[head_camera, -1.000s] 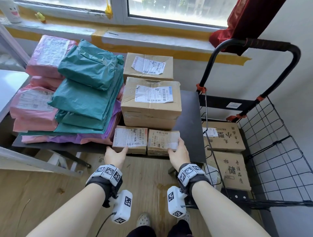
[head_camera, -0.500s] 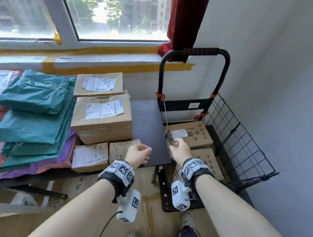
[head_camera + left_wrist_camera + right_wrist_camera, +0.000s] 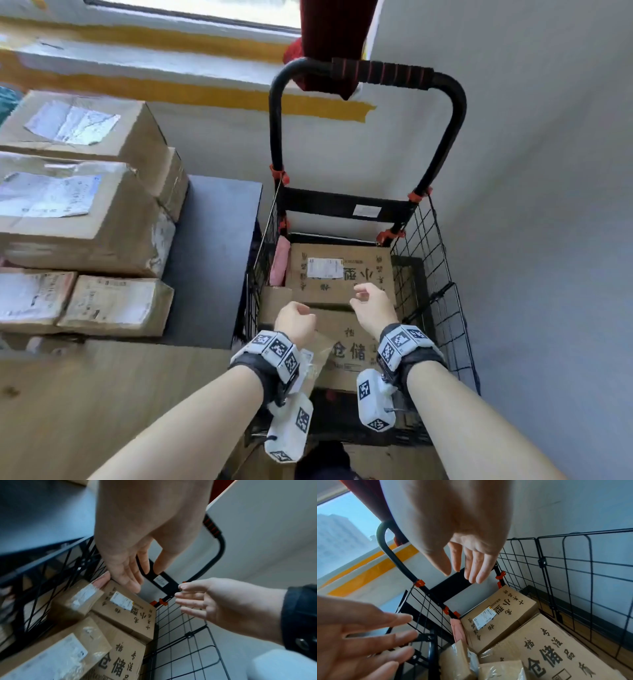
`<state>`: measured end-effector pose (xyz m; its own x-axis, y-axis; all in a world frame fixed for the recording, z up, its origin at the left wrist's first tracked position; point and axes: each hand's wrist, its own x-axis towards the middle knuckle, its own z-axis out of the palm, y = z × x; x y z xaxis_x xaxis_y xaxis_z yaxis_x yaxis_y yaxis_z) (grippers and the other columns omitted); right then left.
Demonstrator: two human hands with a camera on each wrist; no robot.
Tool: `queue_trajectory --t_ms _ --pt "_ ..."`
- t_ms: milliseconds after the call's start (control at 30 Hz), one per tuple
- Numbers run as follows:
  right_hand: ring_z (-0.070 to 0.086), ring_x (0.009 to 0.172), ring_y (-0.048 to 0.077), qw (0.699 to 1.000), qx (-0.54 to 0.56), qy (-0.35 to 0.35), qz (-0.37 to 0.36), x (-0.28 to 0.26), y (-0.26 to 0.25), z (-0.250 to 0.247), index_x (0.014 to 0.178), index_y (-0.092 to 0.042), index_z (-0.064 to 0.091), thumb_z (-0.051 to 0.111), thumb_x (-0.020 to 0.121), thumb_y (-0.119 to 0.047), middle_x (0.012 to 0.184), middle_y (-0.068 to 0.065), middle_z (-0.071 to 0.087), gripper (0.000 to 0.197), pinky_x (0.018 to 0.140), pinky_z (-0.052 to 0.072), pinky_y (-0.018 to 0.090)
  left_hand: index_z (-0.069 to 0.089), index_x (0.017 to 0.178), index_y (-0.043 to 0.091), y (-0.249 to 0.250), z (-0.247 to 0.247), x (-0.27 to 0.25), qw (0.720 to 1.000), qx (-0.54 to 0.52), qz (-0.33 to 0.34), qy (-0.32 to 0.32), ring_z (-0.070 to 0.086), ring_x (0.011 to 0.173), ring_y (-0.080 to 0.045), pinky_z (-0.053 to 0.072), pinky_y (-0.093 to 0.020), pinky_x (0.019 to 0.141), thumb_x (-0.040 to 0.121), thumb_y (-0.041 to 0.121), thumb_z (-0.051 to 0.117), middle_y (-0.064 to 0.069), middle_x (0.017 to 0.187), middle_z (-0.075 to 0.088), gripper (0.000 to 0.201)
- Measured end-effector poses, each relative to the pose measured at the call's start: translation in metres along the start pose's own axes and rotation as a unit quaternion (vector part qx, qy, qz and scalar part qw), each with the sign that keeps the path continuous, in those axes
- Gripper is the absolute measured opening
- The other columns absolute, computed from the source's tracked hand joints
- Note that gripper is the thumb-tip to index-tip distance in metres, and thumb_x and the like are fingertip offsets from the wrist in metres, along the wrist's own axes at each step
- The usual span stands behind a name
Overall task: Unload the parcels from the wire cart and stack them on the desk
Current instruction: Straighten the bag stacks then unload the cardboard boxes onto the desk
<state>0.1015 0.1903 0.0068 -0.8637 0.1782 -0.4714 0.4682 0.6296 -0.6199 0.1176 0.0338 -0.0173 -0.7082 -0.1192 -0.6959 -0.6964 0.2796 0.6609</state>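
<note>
The black wire cart (image 3: 442, 308) stands right of the desk (image 3: 212, 257). It holds a far cardboard box (image 3: 339, 274) with a white label, a near box (image 3: 349, 349) printed with large characters, a small box (image 3: 274, 301) and a pink parcel (image 3: 279, 260) along its left side. My left hand (image 3: 298, 318) hovers over the small box with relaxed fingers and holds nothing. My right hand (image 3: 363, 298) hovers over the far box (image 3: 501, 615), also empty. The right wrist view shows the pink parcel (image 3: 456, 630) wedged against the cart's left wire wall.
Cardboard parcels (image 3: 78, 212) are stacked on the desk's left part, with two small boxes (image 3: 116, 305) at its front edge. The cart's black handle (image 3: 370, 72) rises at the back below a red curtain (image 3: 335, 27). A grey wall (image 3: 548, 205) is close on the right.
Both hands let go of the two small boxes on the desk and swung right, over the cart. The head view turned from the desk to the cart.
</note>
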Motion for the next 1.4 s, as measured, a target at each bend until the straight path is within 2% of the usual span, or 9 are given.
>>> queue_trajectory --t_ms 167,367,467,633,900,1033,1100,1267,1400 --pt "0.055 0.103 0.016 0.994 -0.044 -0.093 -0.035 0.056 0.019 -0.002 0.123 -0.015 0.055 0.052 0.094 -0.016 0.122 0.004 0.059 0.03 0.082 0.043 0.025 0.054 0.107 0.014 -0.039 0.029 0.034 0.985 -0.095 -0.124 0.071 0.061 0.106 -0.043 0.05 -0.053 0.092 0.079 0.011 0.053 -0.024 0.114 0.061 0.028" --pt "0.056 0.109 0.018 0.98 -0.077 -0.172 -0.067 0.108 0.03 0.039 0.123 -0.015 0.056 0.054 0.092 -0.016 0.122 0.005 0.06 0.03 0.09 0.042 0.025 0.05 0.123 0.006 -0.066 0.03 0.055 0.956 -0.163 -0.198 0.142 0.063 0.089 -0.031 0.054 -0.044 0.089 0.089 0.01 0.051 -0.017 0.102 0.06 0.035" --pt "0.056 0.112 0.021 0.97 -0.086 -0.215 -0.068 0.126 0.036 0.067 0.123 -0.015 0.056 0.056 0.091 -0.016 0.124 0.007 0.06 0.031 0.096 0.044 0.03 0.049 0.127 0.009 -0.085 0.034 0.073 0.939 -0.21 -0.227 0.148 0.061 0.085 -0.032 0.054 -0.04 0.086 0.09 0.015 0.053 -0.022 0.111 0.061 0.037" --pt "0.052 0.12 0.021 0.948 -0.117 -0.287 -0.079 0.157 0.04 0.113 0.13 -0.014 0.05 0.058 0.092 -0.02 0.133 0.006 0.054 0.039 0.099 0.039 0.03 0.046 0.13 0.016 -0.142 0.058 0.129 0.929 -0.231 -0.25 0.144 0.057 0.111 -0.044 0.044 -0.055 0.1 0.08 0.023 0.06 -0.028 0.12 0.059 0.052" --pt "0.044 0.131 0.022 0.929 -0.148 -0.325 -0.098 0.216 0.039 0.166 0.141 -0.016 0.038 0.061 0.091 -0.029 0.145 0.004 0.044 0.056 0.101 0.035 0.028 0.037 0.141 0.011 -0.13 0.055 0.162 0.935 -0.234 -0.201 0.176 0.056 0.116 -0.029 0.046 -0.046 0.1 0.09 0.036 0.056 -0.009 0.126 0.056 0.06" --pt "0.044 0.131 0.02 0.921 -0.109 -0.363 -0.087 0.224 0.045 0.179 0.143 -0.02 0.035 0.063 0.09 -0.025 0.144 0.003 0.046 0.06 0.103 0.034 0.026 0.039 0.137 0.02 -0.155 0.06 0.183 0.934 -0.251 -0.195 0.16 0.06 0.113 -0.026 0.047 -0.048 0.099 0.062 0.067 0.053 -0.005 0.125 0.061 0.089" --pt "0.047 0.126 0.016 0.922 -0.094 -0.366 -0.085 0.224 0.046 0.18 0.142 -0.02 0.037 0.063 0.089 -0.022 0.138 0.003 0.05 0.059 0.097 0.035 0.022 0.041 0.134 0.023 -0.159 0.06 0.186 0.933 -0.262 -0.196 0.148 0.061 0.111 -0.024 0.046 -0.047 0.1 0.06 0.066 0.053 -0.003 0.122 0.063 0.086" --pt "0.046 0.113 0.008 0.935 -0.039 -0.346 -0.072 0.222 0.044 0.162 0.134 -0.017 0.043 0.062 0.09 -0.025 0.124 -0.005 0.05 0.049 0.092 0.032 0.021 0.044 0.129 0.017 -0.12 0.054 0.17 0.921 -0.319 -0.185 0.128 0.061 0.11 -0.025 0.048 -0.043 0.098 0.091 0.04 0.053 -0.007 0.124 0.061 0.045" --pt "0.052 0.114 0.015 0.95 0.016 -0.308 -0.045 0.218 0.047 0.135 0.108 -0.025 0.052 0.064 0.084 -0.041 0.126 -0.004 0.055 0.032 0.102 0.041 0.039 0.035 0.138 0.018 -0.093 0.055 0.157 0.902 -0.375 -0.18 0.113 0.058 0.113 -0.025 0.051 -0.04 0.091 0.09 0.049 0.052 -0.006 0.133 0.051 0.06"
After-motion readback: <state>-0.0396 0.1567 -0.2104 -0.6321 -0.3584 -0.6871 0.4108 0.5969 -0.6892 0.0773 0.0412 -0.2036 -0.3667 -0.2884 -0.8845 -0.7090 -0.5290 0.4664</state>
